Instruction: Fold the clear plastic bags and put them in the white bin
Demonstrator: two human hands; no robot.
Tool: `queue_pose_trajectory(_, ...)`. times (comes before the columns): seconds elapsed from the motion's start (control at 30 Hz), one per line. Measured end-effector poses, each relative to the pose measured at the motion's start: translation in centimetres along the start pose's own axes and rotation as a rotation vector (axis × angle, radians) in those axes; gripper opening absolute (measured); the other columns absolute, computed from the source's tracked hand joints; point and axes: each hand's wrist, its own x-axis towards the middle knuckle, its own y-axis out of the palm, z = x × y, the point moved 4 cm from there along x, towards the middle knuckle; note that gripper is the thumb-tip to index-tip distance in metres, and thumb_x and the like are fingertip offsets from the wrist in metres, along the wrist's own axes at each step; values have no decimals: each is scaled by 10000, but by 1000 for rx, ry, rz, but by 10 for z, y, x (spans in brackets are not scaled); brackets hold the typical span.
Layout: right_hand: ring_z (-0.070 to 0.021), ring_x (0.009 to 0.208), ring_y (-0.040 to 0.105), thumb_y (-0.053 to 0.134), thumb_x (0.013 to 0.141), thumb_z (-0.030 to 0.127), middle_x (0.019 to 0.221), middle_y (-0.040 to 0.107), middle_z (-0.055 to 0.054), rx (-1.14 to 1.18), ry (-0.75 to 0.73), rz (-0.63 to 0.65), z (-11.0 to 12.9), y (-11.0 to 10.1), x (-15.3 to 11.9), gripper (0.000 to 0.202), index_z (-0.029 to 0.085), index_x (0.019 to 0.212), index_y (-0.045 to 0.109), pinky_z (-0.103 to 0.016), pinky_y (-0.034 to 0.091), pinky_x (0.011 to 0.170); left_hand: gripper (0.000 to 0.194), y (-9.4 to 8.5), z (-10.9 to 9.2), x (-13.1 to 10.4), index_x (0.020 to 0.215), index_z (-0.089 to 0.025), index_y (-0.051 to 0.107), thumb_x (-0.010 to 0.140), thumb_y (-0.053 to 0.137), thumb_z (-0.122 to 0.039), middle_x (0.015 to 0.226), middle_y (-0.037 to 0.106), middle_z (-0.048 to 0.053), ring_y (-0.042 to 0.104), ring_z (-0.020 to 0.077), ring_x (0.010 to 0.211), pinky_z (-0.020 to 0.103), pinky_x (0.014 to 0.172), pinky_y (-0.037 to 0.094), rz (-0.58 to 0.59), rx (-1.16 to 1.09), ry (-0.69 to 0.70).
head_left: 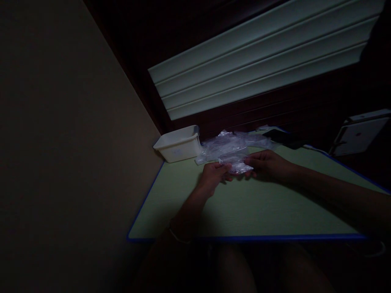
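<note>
Between my two hands is a clear plastic bag (236, 162), crinkled and shiny, held just above the table. My left hand (213, 176) pinches its left edge, thumb on top. On the other side my right hand (263, 163) grips the bag's right edge between thumb and fingers. Whether anything lies inside the bag is too dark to tell. Right behind it, a loose pile of more clear plastic bags (220, 143) spreads over the far part of the table.
The pale green table (244, 211) has a blue rim. A white plastic bin (180, 145) stands at its far left, near the wall (76, 142). A dark flat item (282, 137) lies at the back right. A white tablet-like device (360, 134) leans beyond the right edge.
</note>
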Motion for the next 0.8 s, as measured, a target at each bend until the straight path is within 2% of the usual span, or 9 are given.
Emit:
queue_pose_trajectory(0.2, -103, 565, 587, 757, 742, 392, 691, 702, -61, 54, -46, 52, 3, 2, -1, 272, 124, 761, 713, -226, 441, 532, 232, -1, 0, 0, 901, -86, 689, 785, 702, -287, 811, 732, 124, 692, 164, 671, 207, 524, 462, 16, 9, -7)
queue_pose_trajectory(0.4, -107, 536, 589, 796, 688, 344, 672, 706, -51, 94, -33, 14, 5, 4, -2, 237, 135, 763, 712, -233, 445, 508, 257, -2, 2, 1, 906, -88, 694, 778, 708, -311, 857, 736, 132, 692, 158, 671, 213, 548, 482, 35, 17, -12)
queue_pose_trajectory(0.5, -103, 518, 579, 804, 677, 343, 651, 699, -52, 103, -15, -6, 6, 4, -2, 247, 128, 748, 705, -230, 434, 488, 276, -3, 2, 1, 911, -89, 691, 772, 717, -327, 841, 732, 128, 687, 156, 660, 225, 566, 494, 47, 4, -17)
queue_pose_trajectory(0.67, -106, 534, 590, 778, 713, 348, 667, 712, -67, 54, -13, 5, 5, 1, -2, 249, 120, 786, 712, -230, 440, 506, 258, -7, 3, 3, 901, -97, 692, 763, 723, -313, 799, 722, 98, 652, 124, 586, 230, 558, 489, -11, -10, 10)
queue_pose_trajectory(0.8, -129, 588, 624, 765, 729, 363, 713, 729, -84, 47, -15, 37, 3, -2, -1, 271, 118, 835, 716, -241, 458, 546, 286, -8, 4, 4, 901, -103, 690, 755, 729, -345, 794, 720, 96, 644, 122, 572, 236, 560, 486, 13, -7, 13)
